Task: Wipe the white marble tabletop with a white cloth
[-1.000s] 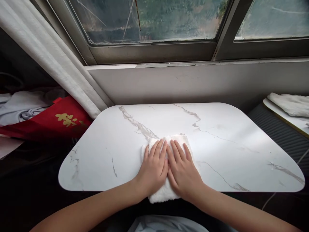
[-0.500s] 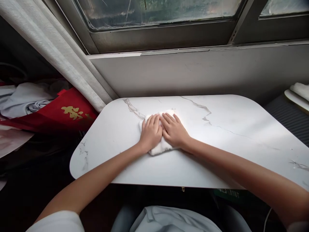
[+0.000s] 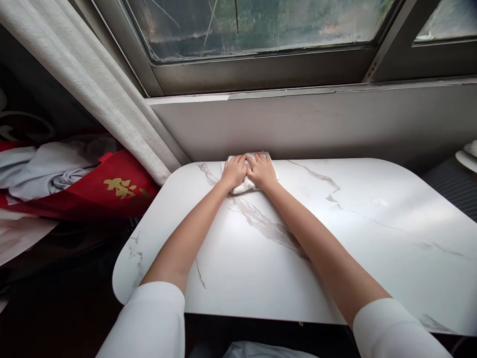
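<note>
A folded white cloth (image 3: 246,187) lies near the far edge of the white marble-patterned table (image 3: 246,278). My left hand (image 3: 234,172) grips it from above on the left half, fingers curved toward the far edge. Beside it, my right hand (image 3: 262,171) bears down on the right half in the same way, with the thumbs close together. Both forearms reach straight out across the tabletop. The middle of the cloth is mostly hidden under my hands.
Behind the table are a pale wall (image 3: 316,124) and a metal-framed window (image 3: 261,69). A light curtain (image 3: 97,94) hangs at the left, beside a red bag (image 3: 85,191) with grey fabric (image 3: 40,169) in it. A dark ridged surface (image 3: 452,184) stands at the right.
Both hands have pushed the cloth forward, away from me, from the middle of the table to its far edge. My arms are more outstretched, and the view has shifted slightly.
</note>
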`<state>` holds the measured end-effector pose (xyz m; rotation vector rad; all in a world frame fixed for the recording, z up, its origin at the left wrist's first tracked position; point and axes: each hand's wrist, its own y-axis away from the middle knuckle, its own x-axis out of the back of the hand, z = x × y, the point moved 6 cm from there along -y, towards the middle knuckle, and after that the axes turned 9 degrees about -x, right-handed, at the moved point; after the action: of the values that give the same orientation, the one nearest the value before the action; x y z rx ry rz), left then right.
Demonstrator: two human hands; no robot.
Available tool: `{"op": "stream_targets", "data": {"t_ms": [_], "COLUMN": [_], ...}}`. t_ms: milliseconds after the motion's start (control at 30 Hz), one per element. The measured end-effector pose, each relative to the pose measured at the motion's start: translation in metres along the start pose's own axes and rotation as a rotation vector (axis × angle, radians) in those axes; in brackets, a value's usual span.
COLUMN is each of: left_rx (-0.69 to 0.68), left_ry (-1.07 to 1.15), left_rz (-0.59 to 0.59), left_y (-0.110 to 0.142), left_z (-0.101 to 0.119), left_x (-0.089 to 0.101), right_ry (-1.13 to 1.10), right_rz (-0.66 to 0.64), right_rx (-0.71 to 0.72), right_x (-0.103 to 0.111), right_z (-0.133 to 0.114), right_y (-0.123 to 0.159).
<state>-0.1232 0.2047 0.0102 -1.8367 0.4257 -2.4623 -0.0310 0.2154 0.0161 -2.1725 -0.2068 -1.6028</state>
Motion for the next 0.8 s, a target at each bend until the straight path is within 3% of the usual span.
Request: {"op": "stream_targets", "data": {"t_ms": [167,300,400,667,800], "left_rx": [0.037,0.026,-0.021,-0.012,0.016], "left_ry": [-0.036,-0.072,-0.075,-0.046,-0.045], "left_rz": [0.006,-0.006,-0.021,-0.039,-0.063], "left_y": [0.012,0.042,0.082,0.219,0.265], "left_z": [-0.011,-0.012,-0.005,0.035,0.044], "left_x": [0.004,0.011,0.018,0.045,0.055], "right_ry": [-0.021,-0.04,-0.077,-0.249,-0.358], "right_rz": [-0.014,-0.033,-0.056,-0.212,-0.293], "right_rx": [0.045,0.056,0.042,0.119,0.151], "right_x": [-0.004,-0.001,0.003,0.024,0.032], "right_z": [-0.014,-0.032,-0.048,-0.09,-0.109], "right_y": [0.002,0.029,0.066,0.186,0.222]}}
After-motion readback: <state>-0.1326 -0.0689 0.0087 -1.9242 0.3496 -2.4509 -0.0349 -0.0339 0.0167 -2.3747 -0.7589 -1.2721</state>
